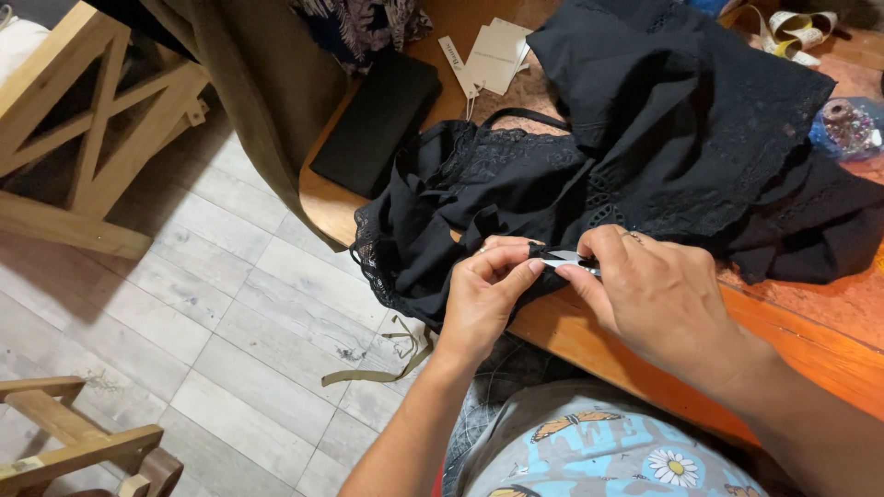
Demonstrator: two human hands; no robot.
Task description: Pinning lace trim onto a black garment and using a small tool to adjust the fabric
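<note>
Near edge: patterned clothing with butterflies and daisies (608, 451), the person's own, cut off by the frame. Left hand (483, 294): thumb and fingers pinched together on a fold of the black lace garment (645, 156) at its lower hem. Right hand (658, 294): grip closed on a small metal tool (569, 260), apparently snips or a seam ripper, its tip meeting the cloth just beside the left fingertips. Handling note, as judgement: the fold is best kept taut between the two hands, the blade worked under thread only, clear of the lace. Garment: heaped on the wooden bench (829, 350), one scalloped edge hanging over the bench's rounded corner. Floor: pale plank tiles with an olive ribbon scrap (387, 359) lying below the bench. Mid bench: flat black case (378, 120), near the garment's strap. Far bench: white paper tags (493, 55); measuring tape (796, 32), coiled, partly cut off; blue glittery object (847, 129), kind unclear. Left: wooden furniture frame (83, 138), cropped. Tool's blade and working point are hidden by fingers; exact type cannot be told.
</note>
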